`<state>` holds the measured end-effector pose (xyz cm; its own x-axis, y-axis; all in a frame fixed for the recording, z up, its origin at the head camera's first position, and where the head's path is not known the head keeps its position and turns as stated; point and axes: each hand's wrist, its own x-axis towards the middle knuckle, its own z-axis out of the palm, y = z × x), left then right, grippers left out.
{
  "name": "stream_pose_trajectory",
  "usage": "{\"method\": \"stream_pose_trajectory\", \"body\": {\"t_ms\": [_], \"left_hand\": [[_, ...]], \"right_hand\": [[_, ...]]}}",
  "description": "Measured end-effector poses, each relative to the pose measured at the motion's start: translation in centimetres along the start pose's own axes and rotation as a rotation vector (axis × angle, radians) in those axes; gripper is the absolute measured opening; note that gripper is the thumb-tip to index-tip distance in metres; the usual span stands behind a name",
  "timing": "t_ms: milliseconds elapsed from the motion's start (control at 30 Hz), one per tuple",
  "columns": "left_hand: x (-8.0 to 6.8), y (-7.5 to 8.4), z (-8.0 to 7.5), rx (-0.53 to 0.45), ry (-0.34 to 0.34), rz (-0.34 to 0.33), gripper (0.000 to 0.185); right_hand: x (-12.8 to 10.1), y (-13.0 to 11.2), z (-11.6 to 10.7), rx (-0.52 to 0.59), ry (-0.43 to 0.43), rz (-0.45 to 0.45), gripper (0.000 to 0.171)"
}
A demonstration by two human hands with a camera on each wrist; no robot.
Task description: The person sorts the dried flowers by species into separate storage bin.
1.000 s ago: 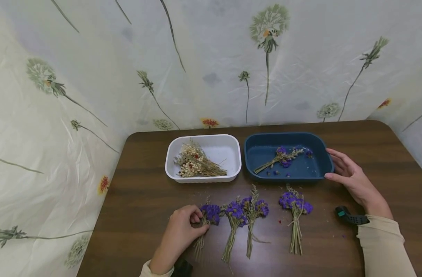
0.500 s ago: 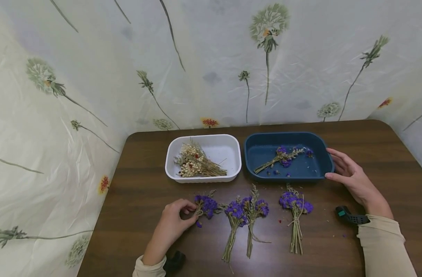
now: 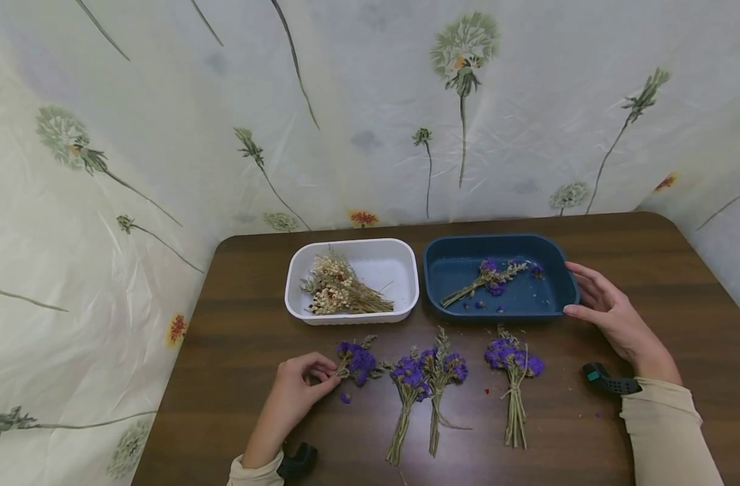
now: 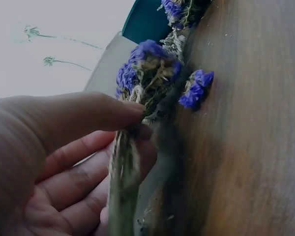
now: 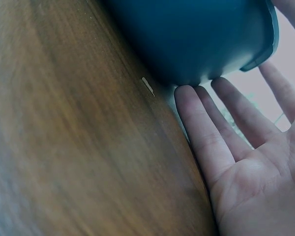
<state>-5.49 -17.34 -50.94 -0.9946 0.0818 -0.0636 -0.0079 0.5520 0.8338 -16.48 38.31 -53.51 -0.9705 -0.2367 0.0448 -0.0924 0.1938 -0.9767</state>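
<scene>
Between thumb and fingers my left hand (image 3: pixel 300 388) pinches a tied bunch of dried purple flowers (image 3: pixel 360 363), low over the table's left half. In the left wrist view its stems (image 4: pixel 123 191) run down across the palm, and twine wraps them near the thumb. A loose purple blossom (image 4: pixel 196 89) lies beside it. With its fingers fairly straight, my right hand (image 3: pixel 618 322) touches the right end of the blue tray (image 3: pixel 560 304); the right wrist view shows fingertips against the tray wall (image 5: pixel 201 39). One purple-flowered bunch (image 3: pixel 485 280) and loose blossoms lie inside that tray.
Left of the blue tray stands a white tray (image 3: pixel 406 270) holding cream dried flowers (image 3: pixel 336 287). Purple bunches (image 3: pixel 404 405), (image 3: pixel 440 398) and another tied purple bunch (image 3: pixel 515 388) lie on the brown table (image 3: pixel 224 378). A flowered sheet (image 3: pixel 370 101) hangs behind.
My left hand has moved left and slightly away from me, and the purple bunch has turned so its blooms point right. A loose blossom now shows below it. My right hand stays at the tray.
</scene>
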Motion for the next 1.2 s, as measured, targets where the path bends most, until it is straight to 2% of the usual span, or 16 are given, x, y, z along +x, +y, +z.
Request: {"method": "stream_pose_trajectory", "body": {"t_ms": [367, 600, 867, 1200], "left_hand": [[-0.6, 0.3, -1.3, -0.02, 0.057, -0.005, 0.01], [-1.0, 1.0, -1.5, -0.031, 0.086, 0.002, 0.016], [-0.8, 1.8, -1.5, -0.048, 0.071, 0.032, 0.015], [0.8, 3.4, -1.5, -0.036, 0.03, 0.134, 0.014]], "right_hand": [[0.0, 0.0, 0.2, -0.022, 0.005, 0.015, 0.075], [0.0, -0.1, 0.2, -0.017, -0.001, 0.012, 0.076], [0.0, 0.0, 0.1, -0.012, 0.003, 0.019, 0.076], [-0.1, 0.0, 0.1, -0.012, 0.009, 0.022, 0.076]]}}
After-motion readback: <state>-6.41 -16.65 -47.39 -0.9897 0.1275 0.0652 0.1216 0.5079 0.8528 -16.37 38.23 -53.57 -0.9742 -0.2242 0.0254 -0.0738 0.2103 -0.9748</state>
